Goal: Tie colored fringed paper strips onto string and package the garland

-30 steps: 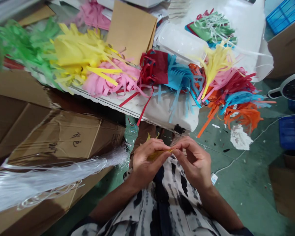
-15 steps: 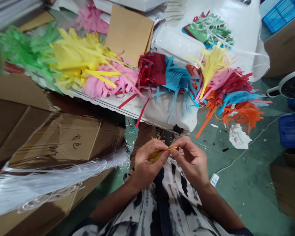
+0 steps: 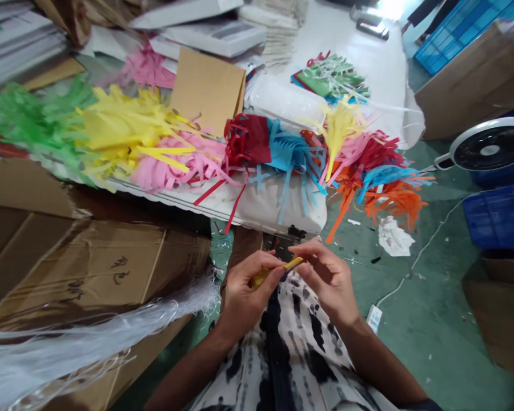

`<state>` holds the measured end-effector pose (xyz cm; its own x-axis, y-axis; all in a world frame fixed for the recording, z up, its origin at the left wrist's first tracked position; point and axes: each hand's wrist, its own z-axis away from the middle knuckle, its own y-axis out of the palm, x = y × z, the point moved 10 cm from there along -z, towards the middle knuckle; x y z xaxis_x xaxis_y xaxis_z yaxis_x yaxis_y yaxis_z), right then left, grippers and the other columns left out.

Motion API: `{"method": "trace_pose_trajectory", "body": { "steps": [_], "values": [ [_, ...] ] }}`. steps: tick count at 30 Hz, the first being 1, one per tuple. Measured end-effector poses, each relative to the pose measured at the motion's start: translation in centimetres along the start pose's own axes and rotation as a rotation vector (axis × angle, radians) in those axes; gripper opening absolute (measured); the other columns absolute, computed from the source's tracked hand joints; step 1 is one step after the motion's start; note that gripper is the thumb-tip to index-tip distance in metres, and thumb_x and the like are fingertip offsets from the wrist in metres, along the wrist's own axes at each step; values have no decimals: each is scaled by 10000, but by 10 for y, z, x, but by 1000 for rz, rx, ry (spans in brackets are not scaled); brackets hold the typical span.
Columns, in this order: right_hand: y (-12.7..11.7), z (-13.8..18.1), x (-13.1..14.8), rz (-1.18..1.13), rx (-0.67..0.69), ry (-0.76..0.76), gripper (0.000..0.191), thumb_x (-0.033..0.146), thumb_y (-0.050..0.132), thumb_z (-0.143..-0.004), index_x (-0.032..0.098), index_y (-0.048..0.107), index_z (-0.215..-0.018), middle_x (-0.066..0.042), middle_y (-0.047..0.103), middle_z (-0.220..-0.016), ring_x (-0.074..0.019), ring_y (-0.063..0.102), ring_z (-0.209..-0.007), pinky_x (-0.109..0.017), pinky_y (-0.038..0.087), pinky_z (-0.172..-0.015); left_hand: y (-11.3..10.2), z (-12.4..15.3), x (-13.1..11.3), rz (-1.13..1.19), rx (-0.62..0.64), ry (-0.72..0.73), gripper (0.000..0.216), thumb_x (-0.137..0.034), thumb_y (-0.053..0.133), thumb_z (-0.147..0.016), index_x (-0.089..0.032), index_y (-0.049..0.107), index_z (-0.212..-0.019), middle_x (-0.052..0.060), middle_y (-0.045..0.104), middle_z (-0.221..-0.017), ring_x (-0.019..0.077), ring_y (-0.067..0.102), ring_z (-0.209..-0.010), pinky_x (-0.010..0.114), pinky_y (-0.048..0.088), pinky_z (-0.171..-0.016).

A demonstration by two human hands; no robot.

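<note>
My left hand (image 3: 249, 294) pinches a narrow, folded piece of yellow tissue paper (image 3: 292, 264) between thumb and fingers, with more of it bunched inside the palm. Its tip sticks out to the right. My right hand (image 3: 330, 285) is beside that tip, thumb and forefinger apart around it; any contact there is hard to make out. Both hands are in front of my patterned shirt, below the table's edge. On the table, fringed tissue paper lies in yellow (image 3: 124, 123), pink (image 3: 175, 162), red (image 3: 248, 140) and blue (image 3: 293, 149) bunches.
The white-covered table (image 3: 302, 200) also bears green fringe (image 3: 38, 117) and a brown folded card (image 3: 205, 88). Orange fringe (image 3: 394, 202) hangs off its right corner. Cardboard boxes (image 3: 111, 268) and white strands (image 3: 89, 342) are at left, a fan (image 3: 490, 145) and blue crates (image 3: 499, 214) at right.
My right fingers have parted from their pinch at the yellow paper's tip, and more of the tip shows. The left hand keeps its hold. The view has shifted, bringing more of the table's far side in.
</note>
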<state>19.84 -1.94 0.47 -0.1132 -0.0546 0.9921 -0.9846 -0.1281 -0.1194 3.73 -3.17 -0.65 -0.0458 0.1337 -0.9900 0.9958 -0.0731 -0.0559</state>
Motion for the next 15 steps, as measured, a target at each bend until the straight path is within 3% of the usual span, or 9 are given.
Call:
{"method": "trace_pose_trajectory", "body": {
  "steps": [4, 7, 10, 12, 15],
  "values": [
    [-4, -4, 11, 49, -51, -53, 78, 286, 745, -986, 259, 800, -937, -9, 675, -849, -162, 626, -826, -288, 495, -757, 12, -4, -1, -114, 154, 46, 176, -364, 655, -1027, -234, 756, -1091, 34, 796, -1029, 207, 737, -979, 388, 524, -1089],
    [1, -8, 19, 75, -1, -46, 145, 309, 737, -991, 236, 774, -872, -8, 667, -819, -151, 609, -773, -279, 478, -712, 18, -8, -1, -172, 245, 48, 259, -369, 562, -1069, -227, 716, -916, -1, 753, -863, 180, 712, -875, 405, 452, -1176],
    [-14, -11, 27, 59, -98, -32, 194, 334, 717, -1007, 231, 735, -844, -1, 638, -819, -144, 596, -770, -271, 467, -716, 23, -8, -2, -136, 311, 41, 379, -368, 495, -1094, -216, 624, -773, -35, 641, -718, 138, 639, -728, 393, 403, -1210],
    [-22, -14, 31, 17, -146, -36, 182, 345, 724, -1003, 239, 740, -855, 0, 636, -844, -142, 608, -799, -262, 480, -743, 22, -8, 0, -85, 308, 13, 389, -386, 488, -1097, -213, 608, -769, -38, 606, -704, 133, 614, -710, 375, 422, -1175],
    [-12, -20, 29, -54, -50, -1, 143, 388, 779, -961, 286, 796, -1061, -6, 684, -937, -147, 646, -840, -252, 515, -756, 14, -10, 7, -24, 231, -57, 411, -419, 490, -1098, -205, 589, -761, -17, 587, -720, 146, 611, -771, 304, 483, -977]
  ]
}}
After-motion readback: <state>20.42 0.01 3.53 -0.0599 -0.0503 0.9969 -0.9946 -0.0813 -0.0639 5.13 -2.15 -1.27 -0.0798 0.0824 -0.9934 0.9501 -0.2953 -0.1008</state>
